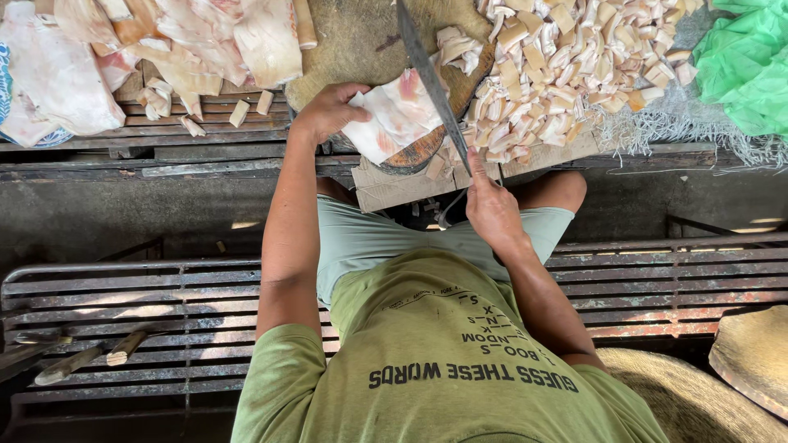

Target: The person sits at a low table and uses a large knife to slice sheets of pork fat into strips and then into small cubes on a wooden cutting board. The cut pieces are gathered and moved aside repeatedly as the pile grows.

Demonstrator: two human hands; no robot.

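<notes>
My left hand (327,111) presses a pale, pink-tinged slab of fatty skin (398,115) down on a round wooden chopping block (361,41), fingers curled over the slab's left edge. My right hand (492,209) is shut on the handle of a long, narrow knife (428,78). The blade runs up and away across the slab's right edge. Just right of the blade lies a big heap of small cut strips (566,66).
Large uncut slabs (205,41) are piled on wooden slats at the upper left. A green plastic bag (747,66) lies at the upper right. I sit on a slatted metal bench (123,303); wooden-handled tools (90,357) rest at its lower left. Another wooden block (751,361) is at the lower right.
</notes>
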